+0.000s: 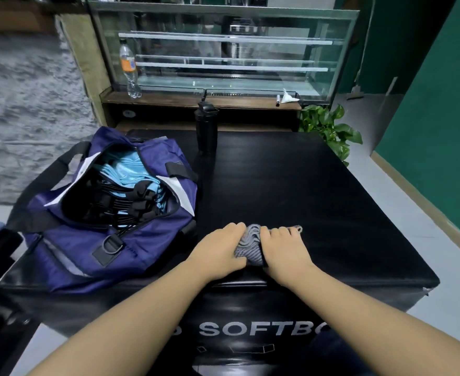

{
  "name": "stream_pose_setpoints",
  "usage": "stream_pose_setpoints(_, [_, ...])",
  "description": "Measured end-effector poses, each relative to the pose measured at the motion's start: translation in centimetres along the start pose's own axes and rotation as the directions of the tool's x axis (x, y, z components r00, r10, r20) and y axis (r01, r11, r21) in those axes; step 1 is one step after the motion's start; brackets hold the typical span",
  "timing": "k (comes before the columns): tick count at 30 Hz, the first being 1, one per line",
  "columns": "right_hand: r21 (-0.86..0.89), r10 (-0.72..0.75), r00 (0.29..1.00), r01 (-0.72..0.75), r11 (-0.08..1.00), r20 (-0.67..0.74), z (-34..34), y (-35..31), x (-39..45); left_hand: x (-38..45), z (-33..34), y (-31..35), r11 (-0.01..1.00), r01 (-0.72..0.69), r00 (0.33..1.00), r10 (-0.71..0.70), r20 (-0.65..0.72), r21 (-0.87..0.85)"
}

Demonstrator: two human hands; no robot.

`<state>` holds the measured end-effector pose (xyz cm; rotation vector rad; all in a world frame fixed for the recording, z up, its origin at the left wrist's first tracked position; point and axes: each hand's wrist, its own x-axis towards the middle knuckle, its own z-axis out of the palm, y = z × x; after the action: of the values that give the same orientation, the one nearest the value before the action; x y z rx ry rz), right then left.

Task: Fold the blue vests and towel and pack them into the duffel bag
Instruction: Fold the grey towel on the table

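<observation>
I see the grey towel (248, 246) bunched into a ribbed, rumpled roll near the front edge of the black padded box (318, 213), and both my hands press on it: the left hand (218, 246) with fingers curled together over its left end, the right hand (283, 249) with fingers closed over its right end. To the left the navy duffel bag (109, 226) lies unzipped, light blue vests (125, 172) with black straps inside. A black bottle (206, 128) stands behind, then a glass display case (223, 50), a plastic bottle (129, 69), a leafy plant (329, 131) and green walls.
</observation>
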<state>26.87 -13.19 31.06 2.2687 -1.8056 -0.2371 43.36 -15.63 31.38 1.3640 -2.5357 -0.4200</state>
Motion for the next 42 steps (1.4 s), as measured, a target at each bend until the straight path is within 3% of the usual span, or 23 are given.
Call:
stream_pose_setpoints(3, [0.125, -0.045, 0.999, 0.048, 0.991, -0.026, -0.3, 0.8, 0.7, -2.1, -1.7, -1.7, 0.995, -0.009, 0.996, 0.0, -0.088, -0.099])
stream_pose_setpoints(6, [0.394, 0.08, 0.997, -0.065, 0.917, -0.022, -1.6, 2.0, 2.2, -3.7, -4.7, -4.5, 0.995, -0.049, 0.907, 0.08, -0.413, 0.084])
stream_pose_setpoints(7, [0.526, 0.143, 0.99, -0.115, 0.843, -0.013, -2.3, 2.2, 2.8, -4.1, -5.5, -5.8, 0.991, 0.022, 0.857, 0.05, -0.513, 0.132])
stream_pose_setpoints(9, [0.787, 0.237, 0.971, -0.142, 0.6, -0.005, -3.8, 1.9, 4.0, -5.4, -6.9, -8.1, 0.969, 0.23, 0.803, -0.14, -0.579, 0.085])
stream_pose_setpoints(10, [0.892, 0.261, 0.965, -0.105, 0.44, -0.015, -4.7, 1.4, 4.7, -6.1, -7.2, -9.4, 0.935, 0.35, 0.806, -0.269, -0.527, 0.059])
stream_pose_setpoints(12, [0.997, 0.257, 0.966, -0.008, 0.082, -0.013, -6.7, -0.2, 5.7, -7.3, -7.2, -11.7, 0.808, 0.545, 0.82, -0.459, -0.341, 0.225])
stream_pose_setpoints(15, [0.944, 0.184, 0.982, 0.026, -0.328, 0.037, -9.1, -3.2, 7.3, -9.0, -7.0, -13.4, 0.702, 0.541, 0.83, -0.534, -0.16, 0.462])
stream_pose_setpoints(18, [0.838, 0.094, 0.994, 0.007, -0.545, 0.053, -11.0, -6.5, 9.1, -10.0, -7.0, -14.1, 0.752, 0.402, 0.897, -0.437, -0.061, 0.523])
stream_pose_setpoints(20, [0.81, 0.058, 0.998, 0.009, -0.586, 0.031, -11.9, -8.9, 10.2, -10.7, -7.2, -14.2, 0.816, 0.303, 0.944, -0.328, -0.037, 0.492])
stream_pose_setpoints(23, [0.849, -0.02, 1.0, -0.028, -0.528, 0.02, -12.9, -12.7, 11.7, -11.6, -7.8, -14.1, 0.912, 0.117, 0.987, -0.061, -0.151, 0.393])
stream_pose_setpoints(27, [1.0, -0.064, 0.998, 0.014, -0.025, -0.015, -12.0, -16.6, 12.9, -12.5, -9.1, -13.2, 0.904, -0.032, 0.942, 0.17, -0.289, 0.426])
stream_pose_setpoints(30, [0.962, -0.16, 0.987, 0.047, 0.269, -0.003, -11.3, -17.5, 12.7, -13.6, -9.4, -13.3, 0.907, -0.057, 0.936, 0.194, -0.294, 0.417])
stream_pose_setpoints(33, [0.828, -0.317, 0.948, 0.178, 0.531, -0.001, -11.3, -16.7, 12.6, -14.4, -9.2, -13.9, 0.95, 0.013, 0.956, 0.08, -0.283, 0.312])
stream_pose_setpoints(38, [0.584, -0.481, 0.871, 0.34, 0.737, 0.1, -13.7, -15.3, 12.5, -14.9, -9.9, -15.6, 0.872, 0.148, 0.881, 0.098, -0.463, 0.467])
stream_pose_setpoints(42, [0.42, -0.522, 0.839, 0.422, 0.804, 0.156, -14.6, -16.2, 12.4, -14.8, -11.3, -16.2, 0.846, 0.141, 0.879, 0.132, -0.459, 0.514])
